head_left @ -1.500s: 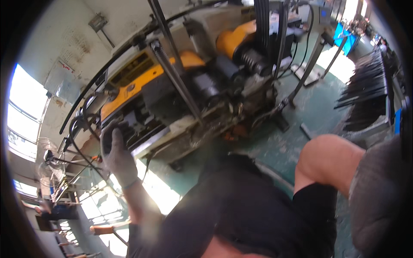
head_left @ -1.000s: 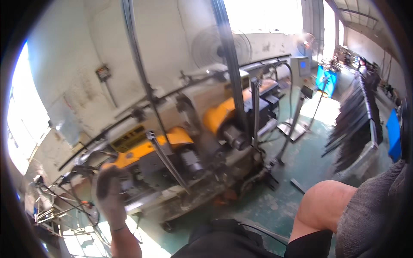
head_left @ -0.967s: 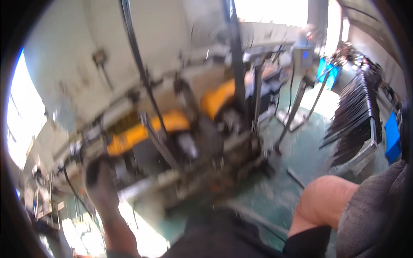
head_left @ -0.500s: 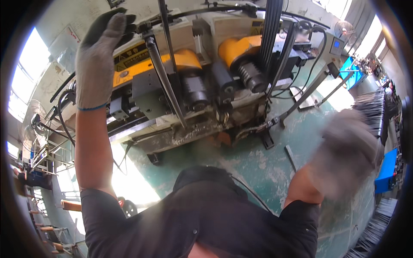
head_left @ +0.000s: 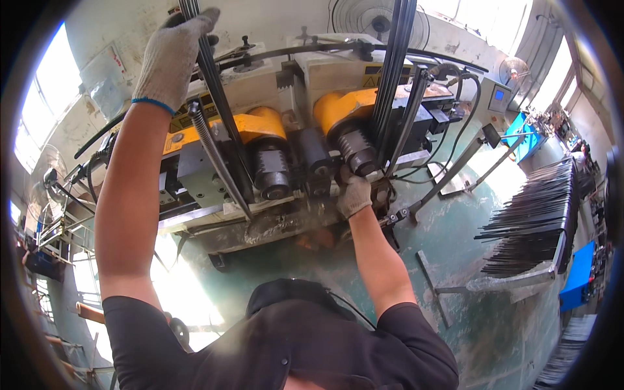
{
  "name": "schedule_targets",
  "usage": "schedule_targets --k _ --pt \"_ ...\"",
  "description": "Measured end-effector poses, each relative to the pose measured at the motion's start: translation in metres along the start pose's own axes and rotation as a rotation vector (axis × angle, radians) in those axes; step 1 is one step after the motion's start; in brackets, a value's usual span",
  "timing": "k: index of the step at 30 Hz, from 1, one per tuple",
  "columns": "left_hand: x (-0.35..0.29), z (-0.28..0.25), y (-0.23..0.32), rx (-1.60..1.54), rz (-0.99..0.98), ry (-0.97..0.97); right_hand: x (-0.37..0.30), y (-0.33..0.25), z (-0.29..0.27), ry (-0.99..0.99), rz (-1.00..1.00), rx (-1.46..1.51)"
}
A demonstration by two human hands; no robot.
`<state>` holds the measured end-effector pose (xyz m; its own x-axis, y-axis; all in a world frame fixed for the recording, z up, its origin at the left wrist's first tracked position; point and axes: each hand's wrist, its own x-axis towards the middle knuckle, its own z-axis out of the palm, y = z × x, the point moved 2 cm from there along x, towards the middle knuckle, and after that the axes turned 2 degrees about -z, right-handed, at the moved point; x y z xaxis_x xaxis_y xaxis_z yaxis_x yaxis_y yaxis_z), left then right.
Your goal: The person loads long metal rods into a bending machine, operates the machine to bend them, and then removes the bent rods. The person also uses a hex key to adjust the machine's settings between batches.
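Observation:
My left hand, in a pale knit glove with dark finger coating and a blue cuff, is raised at the upper left. Its fingers curl round a bundle of long dark rods, which slant down beside the left orange machine head. My right hand, gloved too, is at the middle of the machine, just under the dark ridged roller of the right orange head. Its fingers are bent upward and partly hidden, so what they grip cannot be made out. Another dark rod bundle stands near that roller.
A threaded metal post leans in front of the left head. To the right, a rack bears many thin dark strips. A metal stand and a bar are by the green floor. A fan stands behind.
My right hand has come from the far right, where it was blurred, to the machine's middle. My left hand has moved slightly up and right, closing round the dark rods.

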<state>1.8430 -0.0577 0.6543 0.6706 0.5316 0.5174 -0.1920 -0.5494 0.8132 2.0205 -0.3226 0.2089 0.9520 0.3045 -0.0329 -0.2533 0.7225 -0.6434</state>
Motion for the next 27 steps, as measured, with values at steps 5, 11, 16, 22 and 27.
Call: schedule_targets --k 5,11,16,22,27 --pt "0.029 -0.012 -0.025 0.166 0.223 0.011 0.018 0.034 -0.031 0.008 0.063 -0.207" --pt "0.001 -0.003 0.000 0.067 0.072 0.070 -0.003 -0.019 0.030 -0.155 -0.454 -1.322" --pt "0.004 0.030 0.003 0.096 0.032 0.034 0.066 0.023 -0.074 -0.128 -0.264 -0.554" --pt "-0.019 -0.011 0.008 0.142 -0.055 0.130 0.021 0.050 -0.005 -0.234 -0.271 -1.359" --pt "-0.005 0.008 0.006 0.122 0.069 0.091 0.081 0.062 -0.062 -0.193 0.005 -0.268"
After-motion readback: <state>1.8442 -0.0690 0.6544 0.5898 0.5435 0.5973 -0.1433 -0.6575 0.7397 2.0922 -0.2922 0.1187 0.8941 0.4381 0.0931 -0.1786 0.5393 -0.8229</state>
